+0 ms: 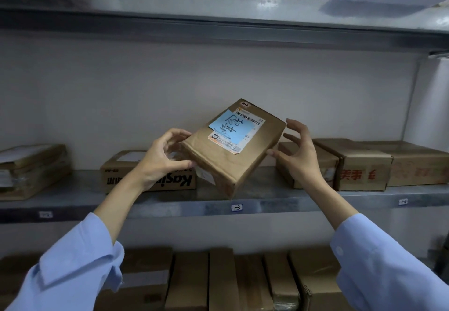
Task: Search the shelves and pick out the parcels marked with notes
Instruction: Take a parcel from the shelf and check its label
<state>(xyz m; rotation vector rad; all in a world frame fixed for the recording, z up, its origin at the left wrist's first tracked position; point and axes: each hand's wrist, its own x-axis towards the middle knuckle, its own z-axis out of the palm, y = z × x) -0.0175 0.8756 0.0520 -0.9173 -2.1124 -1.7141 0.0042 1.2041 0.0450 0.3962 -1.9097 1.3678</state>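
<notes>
Left hand pinched parcel w/ blue note at its 9 o'clock; right hand was released, near 3. Prob. needed 2nd grip there, else it'd tip.

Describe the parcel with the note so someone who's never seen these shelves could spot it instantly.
Find the middle metal shelf against the white wall. Above its front edge a brown parcel is held tilted, the left hand gripping its corner. Unlike the boxes lying flat on the shelf, it carries a blue handwritten note over its shipping label.
</notes>
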